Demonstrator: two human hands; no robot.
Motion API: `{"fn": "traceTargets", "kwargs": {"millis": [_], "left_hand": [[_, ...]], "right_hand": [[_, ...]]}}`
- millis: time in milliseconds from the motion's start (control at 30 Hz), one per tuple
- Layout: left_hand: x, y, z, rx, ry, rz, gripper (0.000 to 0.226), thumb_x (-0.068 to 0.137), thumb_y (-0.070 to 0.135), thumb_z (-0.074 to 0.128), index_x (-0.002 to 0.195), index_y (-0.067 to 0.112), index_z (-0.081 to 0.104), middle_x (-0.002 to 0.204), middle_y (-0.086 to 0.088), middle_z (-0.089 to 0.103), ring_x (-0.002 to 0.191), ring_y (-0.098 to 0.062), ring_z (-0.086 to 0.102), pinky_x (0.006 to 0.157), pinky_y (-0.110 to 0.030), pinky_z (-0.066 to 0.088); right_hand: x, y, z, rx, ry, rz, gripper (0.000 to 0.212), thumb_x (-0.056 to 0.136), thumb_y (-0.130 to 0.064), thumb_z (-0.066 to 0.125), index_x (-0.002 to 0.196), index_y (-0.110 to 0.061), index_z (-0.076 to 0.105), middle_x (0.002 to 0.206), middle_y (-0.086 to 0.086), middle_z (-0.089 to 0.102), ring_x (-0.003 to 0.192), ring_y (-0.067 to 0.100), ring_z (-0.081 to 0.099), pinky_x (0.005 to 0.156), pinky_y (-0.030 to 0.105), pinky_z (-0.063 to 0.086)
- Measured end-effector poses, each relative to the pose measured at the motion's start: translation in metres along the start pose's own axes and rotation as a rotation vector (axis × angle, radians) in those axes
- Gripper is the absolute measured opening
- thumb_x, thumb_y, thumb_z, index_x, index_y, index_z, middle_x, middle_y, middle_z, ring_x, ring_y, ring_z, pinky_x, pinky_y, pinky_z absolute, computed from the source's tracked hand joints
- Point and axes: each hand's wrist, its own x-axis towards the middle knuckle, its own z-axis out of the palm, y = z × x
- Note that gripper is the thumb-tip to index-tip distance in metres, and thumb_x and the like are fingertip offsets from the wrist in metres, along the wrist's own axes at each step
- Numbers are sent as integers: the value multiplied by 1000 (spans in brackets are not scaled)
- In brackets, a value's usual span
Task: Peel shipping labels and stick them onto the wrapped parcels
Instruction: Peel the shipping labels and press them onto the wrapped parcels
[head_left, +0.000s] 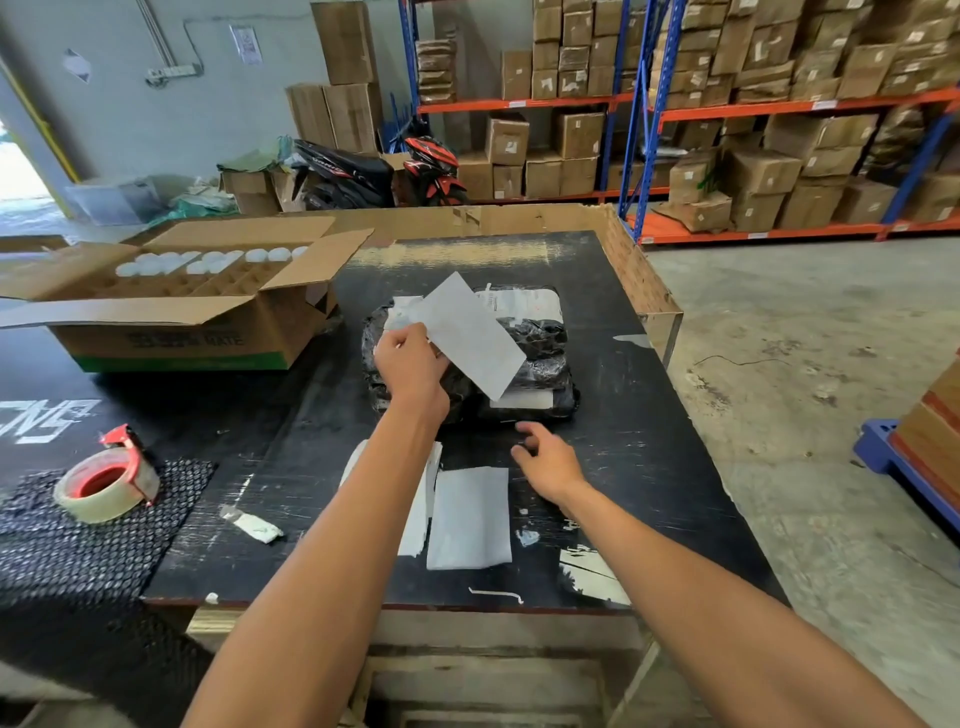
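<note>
Several black wrapped parcels (540, 343) lie stacked in the middle of the black table (649, 467), and white labels show on some of them. My left hand (410, 364) pinches a white shipping label (467, 332) and holds it tilted over the stack. My right hand (550, 460) hovers with its fingers spread, empty, just in front of the stack. More white label sheets (470, 517) lie flat on the table between my forearms.
An open cardboard box (171, 296) with white caps stands at the left. A tape dispenser (109, 480) rests on black bubble wrap (78, 551) at the near left. Paper scraps (257, 527) litter the table. Shelves of cartons (779, 130) and motorbikes (374, 171) stand behind.
</note>
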Motion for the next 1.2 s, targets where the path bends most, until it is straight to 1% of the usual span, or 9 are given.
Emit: {"fn": "traceTargets", "kwargs": {"millis": [100,167,333,400,533,700,867,1000,1200], "left_hand": [[-1,-5,-3,25,20,-13,20,95,2,50,78,12,45,91,-6,66,86,-23,66,78,-36,60],[-5,-8,0,42,33,-28,13,95,4,52,84,10,49,89,-6,65,83,-23,64,77,-35,59],[-27,-22,27,59,-23,-58,14,95,5,51,82,10,49,94,-14,60,85,-24,59,77,-34,60],[-37,-29,40,70,-74,-82,10,93,6,50,84,11,49,95,-16,60,84,-25,61,79,-40,60],[-57,-24,60,4,-219,-179,12,93,0,43,86,7,50,81,-14,53,78,-26,54,78,-39,56],[-65,-5,66,-156,-358,-413,32,93,22,50,118,3,52,117,-22,60,114,-36,60,109,-47,44],[-54,-17,67,280,-325,-258,3,92,13,55,94,11,56,80,-4,51,65,-13,46,61,-26,38],[-56,-34,70,391,-368,-154,9,92,-3,60,94,4,64,88,-11,70,69,-17,67,65,-29,58],[-53,-40,74,413,-277,-24,14,90,-7,63,83,5,62,88,-12,70,68,-20,65,53,-25,53]], "right_hand": [[-11,-9,-22,120,246,-209,46,98,-10,58,141,-25,51,133,-1,50,105,11,59,85,18,49],[-18,-17,-38,139,323,-386,55,91,-8,61,141,-25,49,132,-7,45,108,8,52,93,23,46],[-20,-42,-51,-294,314,-671,61,83,-38,71,135,-21,44,133,-2,42,119,14,45,100,32,36],[-15,-48,-51,-410,480,-680,52,84,-40,73,124,-17,50,124,2,49,111,18,47,87,32,36],[-8,-61,-65,-349,698,-590,15,90,-6,59,103,-14,56,101,3,56,90,26,55,75,36,30],[-2,-62,-97,-42,598,-359,8,103,-14,43,97,-18,44,99,-2,51,86,19,49,83,37,32],[3,-58,-126,427,287,-181,7,105,-23,49,110,-17,49,105,-5,62,90,12,60,75,33,51],[6,-46,-137,551,146,-164,10,105,-20,51,115,-17,51,114,-3,64,100,11,63,87,33,56],[17,-41,-150,487,115,-165,13,105,-26,53,114,-17,57,113,-2,66,104,15,65,91,38,56]]}}
